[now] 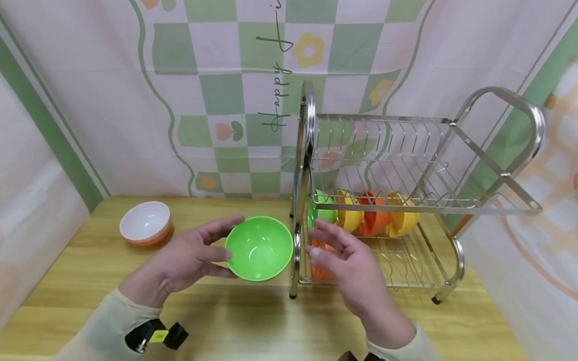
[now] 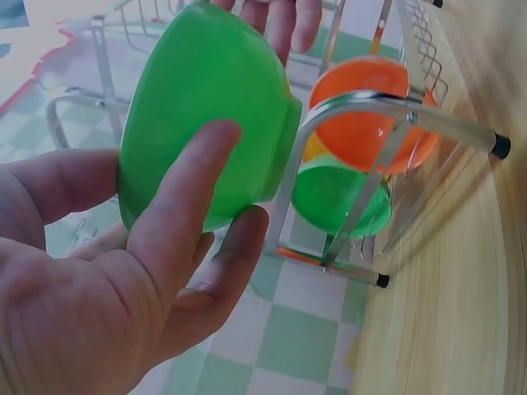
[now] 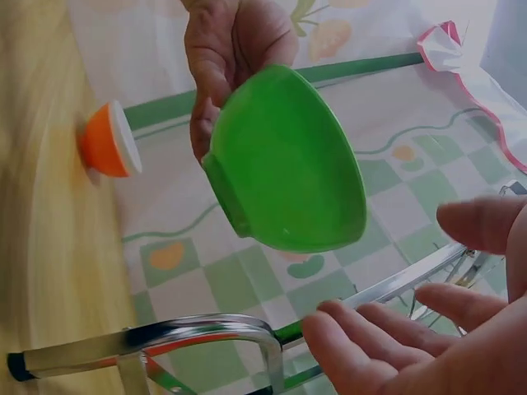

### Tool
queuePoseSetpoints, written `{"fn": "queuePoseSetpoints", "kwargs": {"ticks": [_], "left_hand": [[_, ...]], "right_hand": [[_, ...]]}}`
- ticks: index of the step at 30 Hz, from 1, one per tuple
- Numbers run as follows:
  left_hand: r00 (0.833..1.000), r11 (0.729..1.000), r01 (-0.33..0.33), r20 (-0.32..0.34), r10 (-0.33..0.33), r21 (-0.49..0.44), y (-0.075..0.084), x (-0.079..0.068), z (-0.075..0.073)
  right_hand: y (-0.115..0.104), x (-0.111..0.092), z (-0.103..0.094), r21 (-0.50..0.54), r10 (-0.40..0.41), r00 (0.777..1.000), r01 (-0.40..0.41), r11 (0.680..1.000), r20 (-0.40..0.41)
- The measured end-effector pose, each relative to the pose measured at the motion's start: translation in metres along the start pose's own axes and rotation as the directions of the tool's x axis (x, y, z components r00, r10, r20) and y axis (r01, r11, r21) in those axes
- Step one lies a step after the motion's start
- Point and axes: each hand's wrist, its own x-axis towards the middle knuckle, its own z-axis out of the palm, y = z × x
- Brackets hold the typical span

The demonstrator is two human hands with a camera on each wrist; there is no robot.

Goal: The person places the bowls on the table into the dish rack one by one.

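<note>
Checkered cloth (image 1: 354,45) backs a wood table (image 1: 58,310) where the left hand (image 1: 185,254) grips a green bowl (image 1: 260,249) aloft beside the rack (image 1: 403,209); the right hand (image 1: 362,278), fingers apart, holds nothing. A steady grip should avoid knocks: the rack's near post (image 1: 297,259) crowds its right, while more room lies left, toward a white-lined bowl (image 1: 146,222).

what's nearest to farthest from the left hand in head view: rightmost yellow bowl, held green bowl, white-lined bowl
1. Held green bowl: in left hand
2. White-lined bowl: on table, left
3. Rightmost yellow bowl: in rack, right
</note>
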Motion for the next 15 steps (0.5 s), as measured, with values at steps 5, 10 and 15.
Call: {"fn": "queuePoseSetpoints", "kwargs": {"ticks": [5,10,15], "left_hand": [[1.0,1.0,0.002,0.018,-0.002,-0.003,0.0,-0.003,0.008],[0.999,1.0,-0.004,0.045,0.004,-0.001,-0.001,-0.004,0.016],[0.998,1.0,-0.009,0.067,0.01,-0.013,-0.001,-0.004,0.022]], "right_hand": [[0.004,-0.004,-0.004,0.151,-0.013,0.988,-0.01,0.988,0.156],[0.013,-0.005,-0.003,0.264,-0.047,0.957,-0.032,0.964,0.287],[0.019,-0.006,-0.001,0.323,-0.047,0.946,-0.063,0.944,0.322]]}}
